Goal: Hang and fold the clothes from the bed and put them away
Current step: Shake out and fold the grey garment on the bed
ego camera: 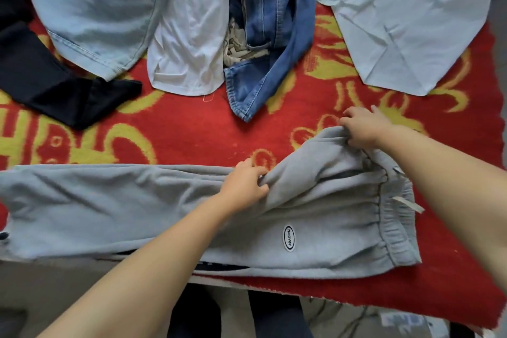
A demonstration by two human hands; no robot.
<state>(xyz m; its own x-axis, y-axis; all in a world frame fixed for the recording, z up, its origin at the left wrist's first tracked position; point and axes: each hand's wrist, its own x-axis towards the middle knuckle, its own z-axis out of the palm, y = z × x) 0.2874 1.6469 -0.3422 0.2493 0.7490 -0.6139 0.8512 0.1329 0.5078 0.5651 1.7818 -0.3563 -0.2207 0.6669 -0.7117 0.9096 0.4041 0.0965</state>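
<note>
Both hands are pinching the grey sweatpants [164, 211]: right hand [365, 126] gripping the waist corner, left hand [244, 186] gripping the crotch; legs are stretching leftward.

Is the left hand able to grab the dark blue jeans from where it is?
Probably yes. Bare red and yellow blanket lies between the left hand and the dark blue jeans, but it must first release the grey sweatpants.

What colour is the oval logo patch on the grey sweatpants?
White oval logo patch with black border and lettering, seen in the head view.
</note>
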